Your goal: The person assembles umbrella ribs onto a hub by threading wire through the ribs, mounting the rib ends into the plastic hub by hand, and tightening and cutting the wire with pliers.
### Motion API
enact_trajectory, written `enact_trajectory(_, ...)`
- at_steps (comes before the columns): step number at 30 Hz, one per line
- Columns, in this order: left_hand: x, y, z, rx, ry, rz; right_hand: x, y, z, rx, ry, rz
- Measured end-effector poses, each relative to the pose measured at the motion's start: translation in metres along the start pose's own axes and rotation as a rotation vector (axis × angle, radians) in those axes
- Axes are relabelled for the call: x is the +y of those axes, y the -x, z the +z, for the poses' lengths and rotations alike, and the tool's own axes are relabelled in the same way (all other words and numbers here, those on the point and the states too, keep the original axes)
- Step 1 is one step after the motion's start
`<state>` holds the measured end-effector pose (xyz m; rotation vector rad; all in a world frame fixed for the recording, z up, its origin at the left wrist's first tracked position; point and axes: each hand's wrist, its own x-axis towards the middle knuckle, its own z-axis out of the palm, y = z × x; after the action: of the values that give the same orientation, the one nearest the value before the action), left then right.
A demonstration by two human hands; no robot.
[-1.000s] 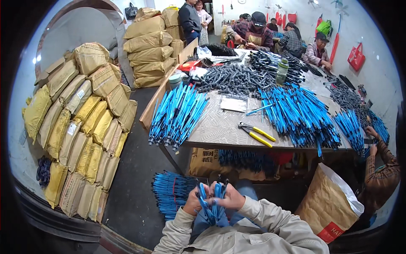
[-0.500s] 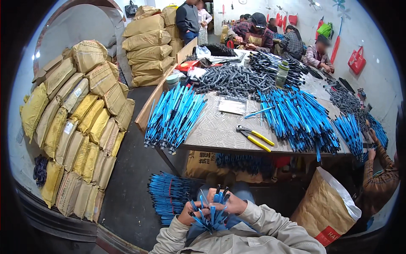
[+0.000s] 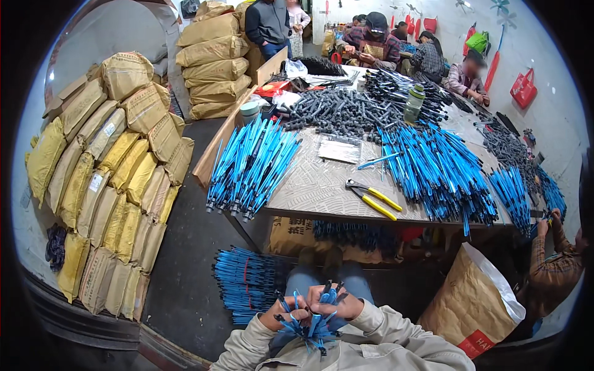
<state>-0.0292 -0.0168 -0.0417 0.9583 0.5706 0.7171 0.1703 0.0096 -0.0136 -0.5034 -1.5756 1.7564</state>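
Observation:
Over my lap, both hands are closed around what looks like an umbrella frame (image 3: 320,332), a splayed cluster of thin blue ribs with black ends. My left hand (image 3: 276,317) grips its left side. My right hand (image 3: 344,304) holds it from the other side, fingers curled, with black tips sticking up past the knuckles. The fingertips are partly hidden among the ribs. Left of my knees, a tied stack of similar blue and black pieces (image 3: 245,283) lies on the floor.
The table (image 3: 309,184) ahead carries yellow-handled pincers (image 3: 378,203), blue pieces in a left pile (image 3: 255,162) and right pile (image 3: 433,176), dark grey parts (image 3: 340,112) and a bottle (image 3: 413,104). A paper sack (image 3: 473,300) stands at right; packed sacks (image 3: 102,185) line the left. Co-workers sit around.
The ribs in my hands have shifted and fan out lower in front of me. Both hands keep hold. The view has moved slightly; the co-worker at far right has raised a hand a little.

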Motion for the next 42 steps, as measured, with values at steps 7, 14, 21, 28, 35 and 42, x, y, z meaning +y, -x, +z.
enact_trajectory(7,-0.02,0.001,-0.019,0.039,-0.097,-0.096,-0.002,-0.001,-0.001,-0.041,0.033,-0.018)
enact_trajectory(14,-0.022,0.003,-0.014,0.047,-0.197,-0.013,-0.002,0.005,0.002,-0.072,0.049,-0.06)
enact_trajectory(21,-0.021,0.0,-0.008,0.051,-0.164,-0.059,-0.004,0.007,0.003,-0.125,0.06,-0.093)
enact_trajectory(28,-0.014,0.0,-0.008,-0.101,0.006,0.14,0.004,0.01,-0.003,0.065,-0.061,0.028)
enact_trajectory(35,-0.018,0.011,-0.004,-0.207,-0.193,0.275,-0.008,0.024,0.017,0.101,-0.029,0.112)
enact_trajectory(42,-0.041,-0.009,-0.063,-0.543,-0.373,0.389,-0.017,0.007,0.009,-0.014,0.189,-0.04)
